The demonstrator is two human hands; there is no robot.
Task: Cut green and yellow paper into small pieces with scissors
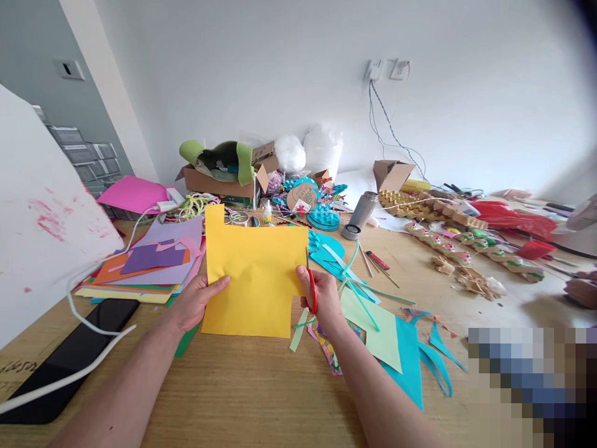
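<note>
L hand [194, 303] fingers pinched the yellow sheet [254, 283] by its L edge, R hand [327, 303] fingers its R edge + red scissors [313, 294], blades along that edge, pointing away.

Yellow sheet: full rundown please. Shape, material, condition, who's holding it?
The yellow sheet looks like matte paper or thin felt, mostly flat, faintly dented near the middle. A narrow tab rises at its upper left; its lower right corner is notched. It faces the camera, seemingly raised off the wooden table. The left hand pinches its left edge, thumb in front; the right hand, also holding red-handled scissors, grips the right edge.
</note>
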